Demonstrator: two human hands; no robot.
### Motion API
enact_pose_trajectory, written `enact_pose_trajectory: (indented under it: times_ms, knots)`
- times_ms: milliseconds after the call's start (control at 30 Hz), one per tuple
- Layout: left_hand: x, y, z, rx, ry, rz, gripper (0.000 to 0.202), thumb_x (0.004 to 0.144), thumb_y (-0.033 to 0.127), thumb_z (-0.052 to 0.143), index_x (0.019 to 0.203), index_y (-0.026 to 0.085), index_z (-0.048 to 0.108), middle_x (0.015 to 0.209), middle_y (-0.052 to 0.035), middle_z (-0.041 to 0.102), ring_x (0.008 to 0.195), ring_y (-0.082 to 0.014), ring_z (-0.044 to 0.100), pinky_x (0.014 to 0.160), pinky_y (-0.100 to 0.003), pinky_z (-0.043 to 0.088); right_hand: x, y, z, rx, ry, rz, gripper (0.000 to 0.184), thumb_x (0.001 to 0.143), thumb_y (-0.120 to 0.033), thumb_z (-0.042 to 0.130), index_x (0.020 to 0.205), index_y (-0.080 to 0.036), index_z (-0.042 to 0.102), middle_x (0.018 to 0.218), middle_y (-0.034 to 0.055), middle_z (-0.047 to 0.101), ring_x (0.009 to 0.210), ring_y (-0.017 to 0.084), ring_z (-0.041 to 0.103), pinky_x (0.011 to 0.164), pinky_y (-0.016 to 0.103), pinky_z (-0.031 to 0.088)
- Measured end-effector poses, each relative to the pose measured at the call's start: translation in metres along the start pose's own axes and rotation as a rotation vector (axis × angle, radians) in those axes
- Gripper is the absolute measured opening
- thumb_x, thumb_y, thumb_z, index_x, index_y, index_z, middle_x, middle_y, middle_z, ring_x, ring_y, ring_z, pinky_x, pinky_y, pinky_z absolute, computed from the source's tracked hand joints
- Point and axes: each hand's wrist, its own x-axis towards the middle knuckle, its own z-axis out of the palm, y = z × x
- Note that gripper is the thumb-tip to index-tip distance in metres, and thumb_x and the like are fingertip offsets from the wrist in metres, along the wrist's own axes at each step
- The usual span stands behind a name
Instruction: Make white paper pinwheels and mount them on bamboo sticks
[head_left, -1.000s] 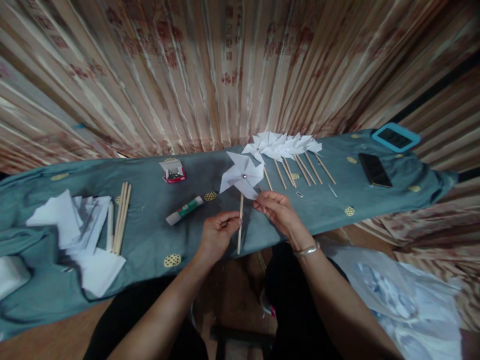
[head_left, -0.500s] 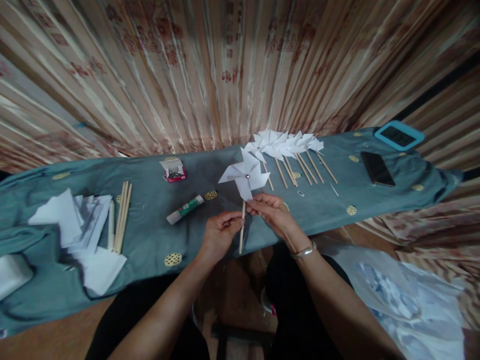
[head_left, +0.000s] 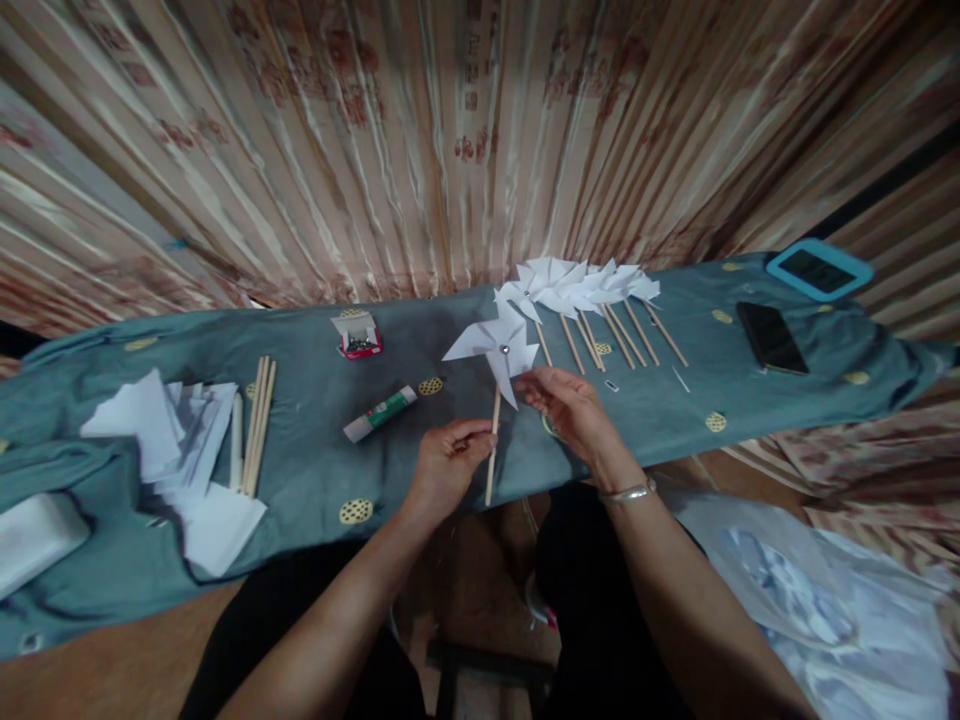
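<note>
Paper pinwheel (head_left: pixel 489 340), sharp-bladed: left fingers (head_left: pixel 474 430) pinch its wooden stick (head_left: pixel 491 478); right fingers (head_left: pixel 535 386), grip unclear.

Centre of frame: left hand (head_left: pixel 450 462) grips the stick (head_left: pixel 492 468) of a white pinwheel (head_left: pixel 491 340); right hand (head_left: pixel 568 412) sits just beside its blades (head_left: pixel 507 387), contact unclear. Above and right of centre: overlapping pinwheels (head_left: pixel 574 287). Left of centre: glue (head_left: pixel 380 413), red box (head_left: pixel 361 342). Left side: paper (head_left: pixel 154 425), sticks (head_left: pixel 260 425). Right side: phone (head_left: pixel 772 337).

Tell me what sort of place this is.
Probably a room at home used for handicraft, though that isn't certain: a patterned curtain hangs behind a cloth-covered table, where paper pinwheels lie in a row.
</note>
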Motion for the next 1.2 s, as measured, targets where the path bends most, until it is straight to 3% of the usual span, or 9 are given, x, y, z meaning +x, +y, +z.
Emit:
enact_pose_trajectory:
  times_ms: [167, 400, 1200]
  knots:
    - [-0.003, 0.0, 0.002, -0.034, -0.017, -0.027, 0.014, 0.059, 0.025, 0.075, 0.071, 0.017, 0.077, 0.066, -0.0008, 0.067, 0.06, -0.0115, 0.056, 0.061, -0.022, 0.047, 0.011, -0.009, -0.007, 0.09, 0.114, -0.063, 0.035, 0.054, -0.04, 0.088, 0.081, -0.023, 0.075, 0.074, -0.0028, 0.072, 0.062, 0.009, 0.062, 0.058, 0.02, 0.048]
    - [-0.008, 0.0, 0.004, -0.027, -0.059, -0.057, 0.012, 0.062, 0.022, 0.074, 0.073, 0.017, 0.077, 0.066, -0.0013, 0.069, 0.06, -0.0116, 0.058, 0.06, -0.022, 0.047, 0.015, -0.015, -0.014, 0.033, 0.095, -0.121, 0.033, 0.061, -0.037, 0.084, 0.089, -0.025, 0.073, 0.076, -0.0029, 0.07, 0.063, 0.009, 0.061, 0.056, 0.021, 0.048]
    - [-0.005, 0.0, 0.001, -0.024, -0.01, -0.056, 0.012, 0.062, 0.02, 0.074, 0.073, 0.017, 0.078, 0.066, -0.0013, 0.071, 0.058, -0.0117, 0.059, 0.059, -0.022, 0.048, 0.015, -0.013, -0.012, -0.013, 0.156, -0.177, 0.023, 0.052, -0.035, 0.088, 0.065, -0.022, 0.073, 0.062, -0.003, 0.064, 0.05, 0.007, 0.049, 0.047, 0.022, 0.04]
